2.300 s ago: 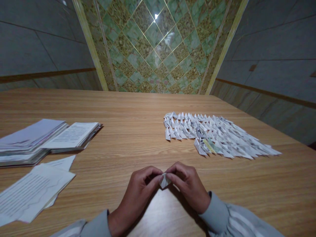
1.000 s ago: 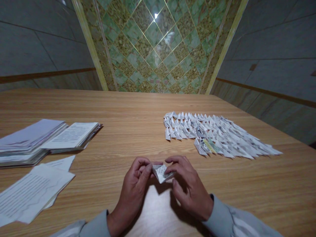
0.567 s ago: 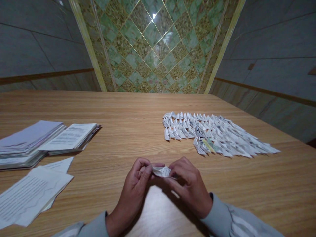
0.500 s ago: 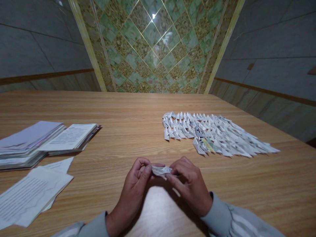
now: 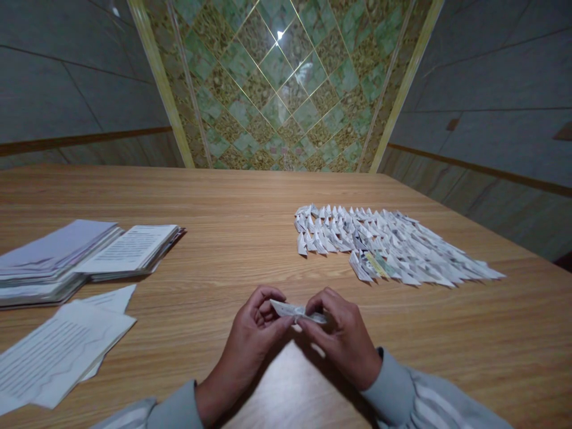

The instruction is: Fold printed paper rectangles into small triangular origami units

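Note:
A small folded piece of printed paper (image 5: 291, 310) is held just above the wooden table (image 5: 232, 238), near its front edge. My left hand (image 5: 252, 333) pinches its left end with thumb and fingers closed. My right hand (image 5: 342, 336) pinches its right end, fingers curled over it. The piece lies nearly flat and narrow between the two hands. Grey sleeves cover both wrists.
Rows of several small folded paper pieces (image 5: 384, 244) lie at the right middle of the table. A stack of printed booklets (image 5: 84, 253) sits at the left. Loose printed sheets (image 5: 58, 345) lie at the front left. Tiled walls rise behind the table.
The paper piece was a small triangle held low between my fingertips, then turned and flattened into a narrow strip. Both hands stayed together at the front of the table.

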Demonstrator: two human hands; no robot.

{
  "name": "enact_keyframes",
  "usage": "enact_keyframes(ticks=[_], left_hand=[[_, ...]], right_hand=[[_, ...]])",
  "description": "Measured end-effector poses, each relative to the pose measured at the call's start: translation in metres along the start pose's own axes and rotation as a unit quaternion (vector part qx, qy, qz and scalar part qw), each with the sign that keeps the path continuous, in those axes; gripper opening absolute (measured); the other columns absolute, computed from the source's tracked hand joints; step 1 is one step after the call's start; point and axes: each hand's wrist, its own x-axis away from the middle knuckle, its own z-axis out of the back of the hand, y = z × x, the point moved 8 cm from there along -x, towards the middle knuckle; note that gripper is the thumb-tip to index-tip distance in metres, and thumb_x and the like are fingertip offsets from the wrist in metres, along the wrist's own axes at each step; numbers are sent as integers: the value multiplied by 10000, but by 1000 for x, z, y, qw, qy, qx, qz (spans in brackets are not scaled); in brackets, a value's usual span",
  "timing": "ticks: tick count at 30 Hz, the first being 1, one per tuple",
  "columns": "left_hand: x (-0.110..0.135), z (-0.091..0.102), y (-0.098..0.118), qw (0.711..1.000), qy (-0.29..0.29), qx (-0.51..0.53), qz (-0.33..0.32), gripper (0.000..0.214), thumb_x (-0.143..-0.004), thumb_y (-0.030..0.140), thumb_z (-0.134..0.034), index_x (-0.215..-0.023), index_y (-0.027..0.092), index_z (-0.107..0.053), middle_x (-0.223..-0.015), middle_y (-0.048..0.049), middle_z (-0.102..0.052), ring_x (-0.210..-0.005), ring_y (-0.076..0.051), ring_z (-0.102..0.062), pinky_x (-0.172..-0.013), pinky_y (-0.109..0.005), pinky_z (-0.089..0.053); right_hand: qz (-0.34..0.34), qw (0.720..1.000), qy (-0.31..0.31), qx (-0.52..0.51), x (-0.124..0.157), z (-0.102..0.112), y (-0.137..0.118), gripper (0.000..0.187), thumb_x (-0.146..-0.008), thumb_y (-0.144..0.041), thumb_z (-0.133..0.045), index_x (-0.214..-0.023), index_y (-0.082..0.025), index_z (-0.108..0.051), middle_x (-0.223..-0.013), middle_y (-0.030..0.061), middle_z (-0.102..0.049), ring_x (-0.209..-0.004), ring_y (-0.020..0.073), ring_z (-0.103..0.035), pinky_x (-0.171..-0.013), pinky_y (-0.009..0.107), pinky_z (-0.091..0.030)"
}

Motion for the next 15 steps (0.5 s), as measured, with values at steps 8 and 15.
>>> enact_keyframes(ticks=[8,15], left_hand=[[-1,3,2,1000,10,-22,-16,255,-681,259,-809,-769,182,-582,-637,41,-632,-593,-119,-579,-556,-204,-447],[3,8,11,993,18,-83,-77,141,-705,213,-778,-730,184,-643,-659,24,-654,-619,-136,-611,-578,-215,-482]], right_hand=[[-59,996,9,-73,-3,4,9,90,-825,-175,-630,-745,-188,-590,-703,0,-638,-665,150,-594,-603,239,-425],[-64,994,-74,-55,-2,-9,17,106,-810,-224,-699,-727,-165,-668,-677,6,-648,-656,152,-587,-605,243,-401]])
